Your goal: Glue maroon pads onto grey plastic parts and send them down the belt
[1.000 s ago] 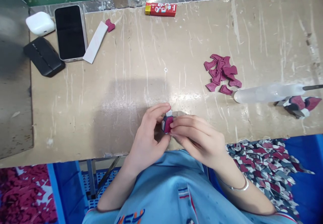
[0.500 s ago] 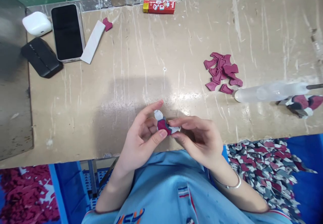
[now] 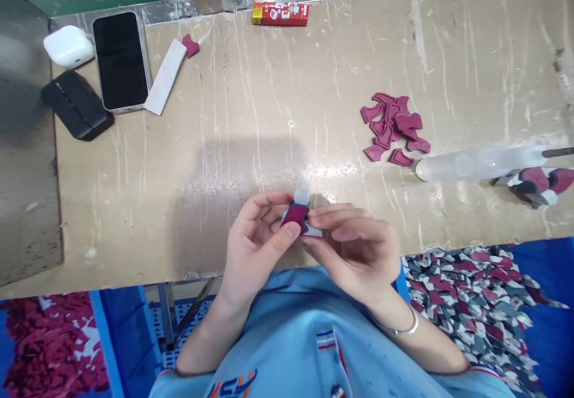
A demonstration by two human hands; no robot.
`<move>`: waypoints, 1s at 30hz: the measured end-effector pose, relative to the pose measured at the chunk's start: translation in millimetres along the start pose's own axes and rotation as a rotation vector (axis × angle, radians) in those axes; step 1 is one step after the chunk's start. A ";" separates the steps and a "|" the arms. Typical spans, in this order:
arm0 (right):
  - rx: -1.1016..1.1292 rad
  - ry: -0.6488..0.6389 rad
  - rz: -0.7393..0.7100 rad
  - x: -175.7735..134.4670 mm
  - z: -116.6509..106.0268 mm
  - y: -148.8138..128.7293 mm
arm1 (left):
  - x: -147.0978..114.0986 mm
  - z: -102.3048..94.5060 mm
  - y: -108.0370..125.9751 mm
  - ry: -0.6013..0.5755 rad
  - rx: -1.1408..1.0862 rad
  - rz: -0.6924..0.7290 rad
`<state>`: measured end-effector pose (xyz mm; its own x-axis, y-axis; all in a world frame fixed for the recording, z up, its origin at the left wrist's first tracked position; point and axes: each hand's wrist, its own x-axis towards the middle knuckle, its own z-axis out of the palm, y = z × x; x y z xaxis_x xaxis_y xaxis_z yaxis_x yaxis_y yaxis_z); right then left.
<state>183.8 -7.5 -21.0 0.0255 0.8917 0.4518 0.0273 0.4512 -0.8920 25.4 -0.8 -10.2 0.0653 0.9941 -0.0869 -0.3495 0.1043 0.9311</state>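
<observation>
Between my two hands, just above the bench's near edge, is a small plastic part (image 3: 296, 214) with a maroon face, dark grey edges and pale, whitish ends. My left hand (image 3: 260, 239) pinches it, thumb on the maroon face and index finger behind. With thumb and fingertips, my right hand (image 3: 354, 242) grips its pale right end. One whitish tip points away from me. Farther right lies a loose pile of maroon pieces (image 3: 394, 124), shaped like small curved plates.
A translucent bottle (image 3: 479, 163) and several assembled parts (image 3: 538, 184) lie at the right. At the back left are a phone (image 3: 122, 63), white case (image 3: 69, 46), black box (image 3: 78, 105) and white strip (image 3: 165, 77). A red packet (image 3: 282, 14) lies behind. Blue bins (image 3: 128, 338) hold parts below.
The part has turned between my fingers, so its pale tip now points more straight away from me. My left index finger has curled down against it. Both hands keep their grip.
</observation>
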 end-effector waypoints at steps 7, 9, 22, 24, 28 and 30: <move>0.203 0.001 0.323 -1.2 -1.3 -6.8 | -11.9 10.2 10.2 0.038 0.159 0.089; 0.208 0.013 0.318 0.1 -0.9 -8.8 | -11.2 8.2 8.8 0.060 0.158 0.127; 0.170 0.030 0.229 -2.3 5.6 -9.2 | -5.7 5.0 5.5 0.046 0.040 0.047; 0.147 0.012 0.211 -0.1 2.3 -9.2 | -3.5 -0.3 7.3 -0.022 0.025 0.001; 0.103 -0.037 0.251 4.4 -4.6 -9.2 | -6.6 -11.3 9.6 -0.115 0.146 0.046; 0.123 -0.031 0.297 5.5 -6.4 -8.6 | -10.7 -14.5 9.2 -0.121 0.304 0.158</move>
<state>190.1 -6.7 -10.7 -0.0160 0.9849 0.1726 -0.0974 0.1703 -0.9806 7.9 -10.0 -5.8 0.1490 0.9845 0.0920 -0.0712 -0.0821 0.9941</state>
